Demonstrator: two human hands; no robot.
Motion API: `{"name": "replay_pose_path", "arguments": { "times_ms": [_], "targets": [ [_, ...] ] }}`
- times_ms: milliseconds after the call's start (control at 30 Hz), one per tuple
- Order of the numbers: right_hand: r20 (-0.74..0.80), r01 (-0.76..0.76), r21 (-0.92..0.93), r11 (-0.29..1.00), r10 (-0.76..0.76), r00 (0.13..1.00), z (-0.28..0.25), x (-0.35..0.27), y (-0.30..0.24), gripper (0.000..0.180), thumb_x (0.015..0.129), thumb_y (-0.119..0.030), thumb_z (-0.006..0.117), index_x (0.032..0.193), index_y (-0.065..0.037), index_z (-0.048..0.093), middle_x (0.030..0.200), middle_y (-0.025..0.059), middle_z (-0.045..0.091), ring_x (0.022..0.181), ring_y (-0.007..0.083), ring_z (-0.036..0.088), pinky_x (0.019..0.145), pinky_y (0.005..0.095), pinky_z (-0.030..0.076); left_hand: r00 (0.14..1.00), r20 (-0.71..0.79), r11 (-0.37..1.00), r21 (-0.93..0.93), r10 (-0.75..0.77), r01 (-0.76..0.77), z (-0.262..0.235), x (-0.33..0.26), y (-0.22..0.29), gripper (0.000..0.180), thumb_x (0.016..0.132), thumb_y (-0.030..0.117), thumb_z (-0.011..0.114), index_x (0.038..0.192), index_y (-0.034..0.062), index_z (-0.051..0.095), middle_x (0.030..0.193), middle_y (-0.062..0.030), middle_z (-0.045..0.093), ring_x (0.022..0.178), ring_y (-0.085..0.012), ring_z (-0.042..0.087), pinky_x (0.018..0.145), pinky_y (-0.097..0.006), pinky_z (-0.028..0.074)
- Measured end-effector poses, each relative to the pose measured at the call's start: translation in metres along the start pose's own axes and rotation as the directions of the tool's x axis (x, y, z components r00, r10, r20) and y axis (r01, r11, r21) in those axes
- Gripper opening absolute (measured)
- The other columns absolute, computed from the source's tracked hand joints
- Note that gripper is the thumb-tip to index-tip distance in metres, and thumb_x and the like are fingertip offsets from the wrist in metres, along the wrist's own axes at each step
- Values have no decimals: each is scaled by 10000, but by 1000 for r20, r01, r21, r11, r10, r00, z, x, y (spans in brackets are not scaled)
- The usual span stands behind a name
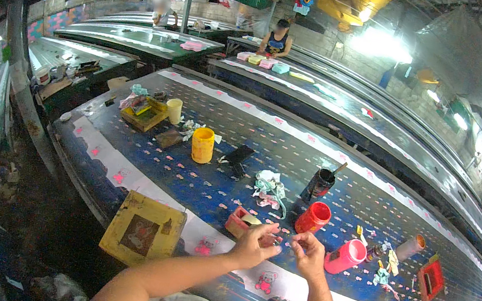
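Note:
My left hand (pixel 255 246) is over the near edge of the long printing table, its thumb held apart from the fingers. Beside it my right hand (pixel 308 254) has its fingers curled into a pinch; what is in them, if anything, is too small to make out. A pink box-like frame (pixel 237 222) with a pale roll-shaped thing in it lies just beyond my left hand. Past my right hand stand a red tub (pixel 313 219) and a pink tub (pixel 346 257). Under my hands runs a white strip (pixel 289 283) printed with pink bears.
A yellow-framed printing screen (pixel 143 229) rests at the near left edge. Farther off are a yellow tub (pixel 202 146), a dark pot (pixel 320 182) with a stick and crumpled rags (pixel 270 185). A red frame (pixel 431 281) lies right. Two people work at other tables.

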State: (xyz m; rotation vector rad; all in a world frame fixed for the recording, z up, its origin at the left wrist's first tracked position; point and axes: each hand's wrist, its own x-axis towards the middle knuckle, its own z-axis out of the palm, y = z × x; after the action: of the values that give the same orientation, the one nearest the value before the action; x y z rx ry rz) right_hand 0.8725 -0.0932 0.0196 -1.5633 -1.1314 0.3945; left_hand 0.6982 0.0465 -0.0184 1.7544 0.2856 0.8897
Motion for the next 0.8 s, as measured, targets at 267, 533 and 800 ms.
{"name": "replay_pose_path", "arguments": {
  "times_ms": [267,533,800],
  "targets": [
    [-58,92,418,904,-74,996,104,-6,-28,139,1013,46,693,1146,7,707,1065,65,762,967,126,719,889,293,575,944,-110,908,-328,-310,260,-62,-17,40,316,997,168,826,1246,-21,777,1179,-71,790,1066,-141,722,978,-305,565],
    [-63,59,462,885,-34,997,162,-23,-54,170,1004,36,724,1170,8,704,1073,54,754,1003,135,730,925,291,584,934,-109,855,-450,-340,259,-120,-47,59,231,994,148,821,1148,-21,789,1091,-87,816,999,-137,751,921,-298,602],
    [-91,117,260,958,-96,991,214,-32,-81,114,1002,26,734,1112,9,709,1027,48,741,938,123,715,881,293,584,923,-205,930,-245,-325,273,-170,-75,48,187,996,169,814,1078,1,802,952,-48,810,864,-95,719,796,-299,597]
  ]
}}
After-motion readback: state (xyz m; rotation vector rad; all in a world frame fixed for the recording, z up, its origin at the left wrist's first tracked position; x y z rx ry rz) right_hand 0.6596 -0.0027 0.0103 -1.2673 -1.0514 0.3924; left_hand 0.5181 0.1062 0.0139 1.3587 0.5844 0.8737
